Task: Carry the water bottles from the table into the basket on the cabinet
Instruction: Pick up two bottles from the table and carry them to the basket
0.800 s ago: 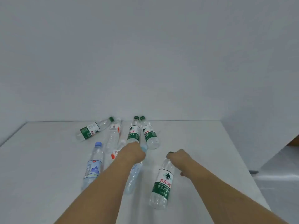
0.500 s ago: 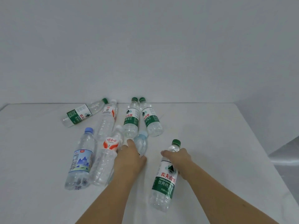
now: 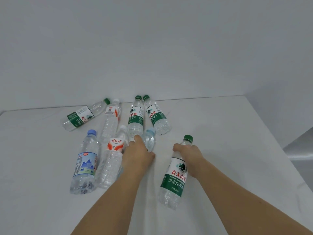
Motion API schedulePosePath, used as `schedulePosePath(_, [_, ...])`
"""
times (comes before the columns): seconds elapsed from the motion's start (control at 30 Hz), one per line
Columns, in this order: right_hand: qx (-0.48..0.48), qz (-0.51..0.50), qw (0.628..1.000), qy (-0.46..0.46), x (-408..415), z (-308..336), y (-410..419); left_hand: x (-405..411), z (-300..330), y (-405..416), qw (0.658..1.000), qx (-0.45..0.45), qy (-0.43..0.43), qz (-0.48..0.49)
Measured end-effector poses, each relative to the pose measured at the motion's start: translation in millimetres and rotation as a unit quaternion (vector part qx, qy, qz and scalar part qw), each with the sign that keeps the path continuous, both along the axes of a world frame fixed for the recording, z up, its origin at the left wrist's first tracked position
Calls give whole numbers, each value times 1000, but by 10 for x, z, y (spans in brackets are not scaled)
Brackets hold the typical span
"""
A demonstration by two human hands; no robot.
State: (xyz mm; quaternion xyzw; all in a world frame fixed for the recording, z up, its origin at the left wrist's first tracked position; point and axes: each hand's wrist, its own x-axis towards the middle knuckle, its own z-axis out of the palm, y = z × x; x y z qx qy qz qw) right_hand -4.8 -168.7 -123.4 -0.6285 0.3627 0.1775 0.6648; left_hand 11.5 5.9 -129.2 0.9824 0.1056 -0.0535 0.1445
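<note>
Eight water bottles lying on the white table (image 3: pixel 220 133), two hands in play. Four wear green labels and green caps, two red-and-white, two pale blue caps. Plain grey-white wall behind. The right hand (image 3: pixel 189 155) is wrapped round the neck of the green-label bottle (image 3: pixel 174 180) at four o'clock, clear plastic, cap pointing to twelve. The left hand (image 3: pixel 138 155) covers the small blue-capped bottle (image 3: pixel 149 139) at centre, fingers curled over it; a real grip, cannot tell.
</note>
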Motion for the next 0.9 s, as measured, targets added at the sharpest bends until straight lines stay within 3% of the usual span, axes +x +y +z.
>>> schedulePosePath(0.1, [50, -95, 993, -44, -218, 147, -22, -215, 113, 20, 995, -94, 5, 22])
schedulePosePath(0.17, [35, -140, 986, -86, -374, 338, -37, -416, 273, 3, 985, -165, -25, 31])
schedulePosePath(0.37, [-58, -104, 962, -245, -679, 1627, -72, -818, 1617, -37, 931, -343, -127, -10])
schedulePosePath(0.53, [-95, -71, 927, -355, -1038, 3055, -156, -1264, 3194, -6, 894, -331, -301, -1])
schedulePosePath(0.63, [-102, -29, 911, -399, -1291, 3741, -116, -1562, 3903, 4, 890, -284, -357, 10])
schedulePosePath(0.9, [-89, 43, 879, -466, -1790, 4550, 378, -2259, 4631, 468, 874, -213, -435, 42])
